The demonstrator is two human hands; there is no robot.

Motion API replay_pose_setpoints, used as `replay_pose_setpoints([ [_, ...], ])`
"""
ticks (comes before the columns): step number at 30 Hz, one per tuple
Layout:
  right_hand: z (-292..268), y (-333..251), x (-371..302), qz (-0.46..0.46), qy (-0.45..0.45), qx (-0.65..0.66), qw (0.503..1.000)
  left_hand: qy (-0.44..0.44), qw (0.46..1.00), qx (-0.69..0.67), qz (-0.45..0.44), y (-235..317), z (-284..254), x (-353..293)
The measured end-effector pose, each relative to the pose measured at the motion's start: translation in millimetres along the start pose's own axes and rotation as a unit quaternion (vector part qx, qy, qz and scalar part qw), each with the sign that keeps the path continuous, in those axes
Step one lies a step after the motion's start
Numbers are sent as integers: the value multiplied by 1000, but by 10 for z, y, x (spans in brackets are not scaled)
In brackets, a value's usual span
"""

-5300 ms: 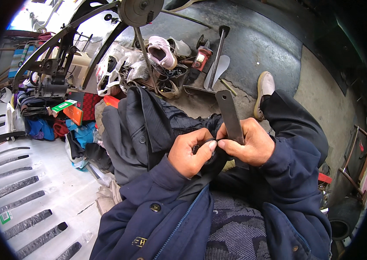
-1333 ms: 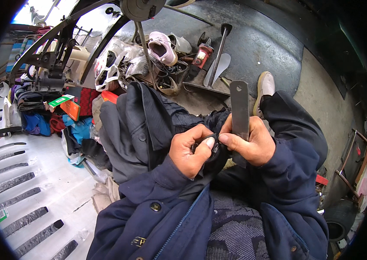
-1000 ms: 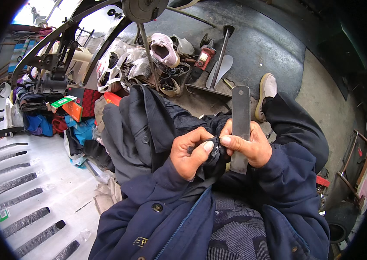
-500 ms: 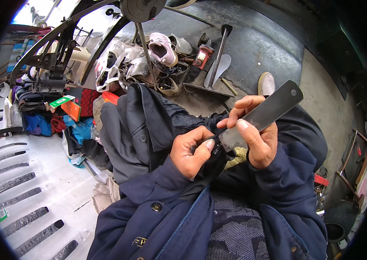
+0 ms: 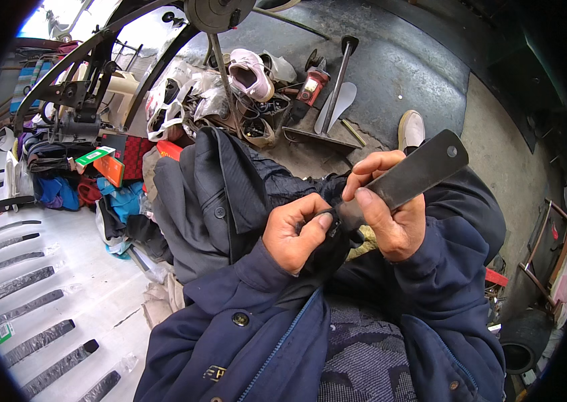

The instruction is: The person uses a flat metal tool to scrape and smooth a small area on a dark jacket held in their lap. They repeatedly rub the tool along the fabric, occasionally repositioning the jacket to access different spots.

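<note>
Left hand (image 5: 290,238) pinching black piece (image 5: 334,226), thumb against fingers. Right hand (image 5: 401,228) clamped on flat dark blade (image 5: 414,175), thumb on face. Hands near each other, apart. Blade above lap, long axis slanting: holed end up-right, away from body; other end down-left toward black piece, contact unclear. Step looks like cutting or picking at piece; next move likely calls for firm pinch, light blade pressure, left thumb clear.

The garment (image 5: 193,201) lies left of the blade (image 5: 424,169), the sneaker (image 5: 251,75) and grinder (image 5: 311,87) beyond both.
</note>
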State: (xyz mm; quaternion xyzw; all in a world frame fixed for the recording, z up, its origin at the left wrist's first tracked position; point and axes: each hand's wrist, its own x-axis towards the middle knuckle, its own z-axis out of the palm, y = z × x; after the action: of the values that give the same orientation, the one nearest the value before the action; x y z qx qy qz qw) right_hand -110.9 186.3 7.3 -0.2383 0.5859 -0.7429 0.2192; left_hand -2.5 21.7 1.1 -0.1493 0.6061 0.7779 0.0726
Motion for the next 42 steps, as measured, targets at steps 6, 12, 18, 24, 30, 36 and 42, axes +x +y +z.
replay_pose_setpoints([
  [6,11,33,9,-15,10,-26,999,4,1000,-4,-10,10,-5,-11],
  [12,26,-34,-22,23,-5,-50,998,11,1000,-3,-20,11,-1,-13],
  [18,52,-37,-7,-5,15,-64,998,7,1000,14,-3,-16,-10,-6],
  [24,26,-101,-5,43,7,-33,998,17,1000,19,5,-13,4,-13],
  [30,-160,-204,110,146,-33,-77,986,32,982,179,52,91,12,-87],
  [36,-171,-251,28,197,-188,-143,951,74,885,377,264,172,54,-132],
  [42,-90,-307,-263,247,-189,-71,948,69,811,479,328,202,113,-287],
])
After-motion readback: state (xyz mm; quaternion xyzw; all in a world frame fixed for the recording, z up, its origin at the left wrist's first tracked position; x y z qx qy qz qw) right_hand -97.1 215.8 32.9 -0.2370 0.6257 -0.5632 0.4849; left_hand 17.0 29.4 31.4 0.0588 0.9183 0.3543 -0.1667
